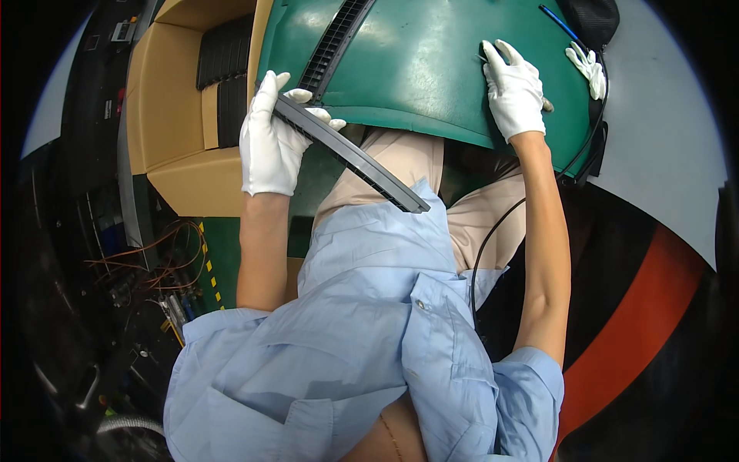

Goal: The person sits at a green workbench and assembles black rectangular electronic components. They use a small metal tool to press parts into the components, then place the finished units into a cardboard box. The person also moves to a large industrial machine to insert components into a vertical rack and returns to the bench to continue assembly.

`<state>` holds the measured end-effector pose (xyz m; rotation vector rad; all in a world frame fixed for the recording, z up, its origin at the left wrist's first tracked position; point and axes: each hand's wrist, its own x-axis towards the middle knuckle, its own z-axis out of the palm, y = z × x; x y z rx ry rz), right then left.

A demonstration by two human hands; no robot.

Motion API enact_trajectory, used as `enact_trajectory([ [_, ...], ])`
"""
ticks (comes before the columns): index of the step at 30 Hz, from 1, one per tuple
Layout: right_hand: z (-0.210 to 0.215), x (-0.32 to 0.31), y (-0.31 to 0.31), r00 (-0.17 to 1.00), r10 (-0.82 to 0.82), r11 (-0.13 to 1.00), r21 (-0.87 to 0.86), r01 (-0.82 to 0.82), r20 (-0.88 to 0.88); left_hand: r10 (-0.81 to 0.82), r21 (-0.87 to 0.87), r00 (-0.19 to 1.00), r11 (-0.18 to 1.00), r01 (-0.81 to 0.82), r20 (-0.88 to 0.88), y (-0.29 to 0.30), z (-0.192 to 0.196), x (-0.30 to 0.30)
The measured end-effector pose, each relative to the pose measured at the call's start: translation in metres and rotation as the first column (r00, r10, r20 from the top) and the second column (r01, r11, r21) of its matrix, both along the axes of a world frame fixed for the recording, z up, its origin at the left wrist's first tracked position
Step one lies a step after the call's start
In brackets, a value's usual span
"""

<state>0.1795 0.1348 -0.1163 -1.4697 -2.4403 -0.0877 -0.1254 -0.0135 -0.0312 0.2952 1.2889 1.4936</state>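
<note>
My left hand (pixel 271 138), in a white glove, grips one end of a long dark slotted plastic strip (pixel 362 163) that slants down to the right over my lap. My right hand (pixel 514 88), also gloved in white, lies on the green table top (pixel 431 69) with fingers spread; something small may be under it, but I cannot tell. A second black slotted strip (pixel 332 42) lies on the green surface just above my left hand.
A cardboard box (pixel 165 115) holding more black slotted parts (pixel 225 54) stands at the left. A spare white glove (pixel 588 68) and a blue pen (pixel 558 21) lie at the table's right. A black cable (pixel 493 239) runs down past my right arm. Tangled wires (pixel 165 262) lie on the floor at the left.
</note>
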Motion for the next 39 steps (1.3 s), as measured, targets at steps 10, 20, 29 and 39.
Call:
enact_trajectory([
  [10, 0.036, -0.001, -0.037, 0.959, 0.021, 1.0, 0.018, -0.017, -0.284, 0.005, -0.011, 1.0, 1.0, -0.005, 0.005, 0.002, -0.004, 0.002],
  [20, 0.096, -0.073, -0.165, 0.761, -0.113, 0.702, -0.593, -0.393, -0.638, -0.088, -0.024, 0.996, 0.996, 0.088, -0.001, 0.014, 0.009, 0.043],
  [29, 0.075, -0.054, -0.167, 0.324, -0.825, 0.319, -0.856, -0.406, -0.462, -0.295, -0.301, -0.198, 0.954, 0.003, -0.935, 0.057, -0.036, 0.005],
  [39, 0.048, -0.032, -0.164, -0.025, -0.996, 0.078, -0.68, -0.73, -0.087, -0.567, -0.598, -0.26, 0.8, 0.05, -0.781, 0.064, -0.033, 0.008],
])
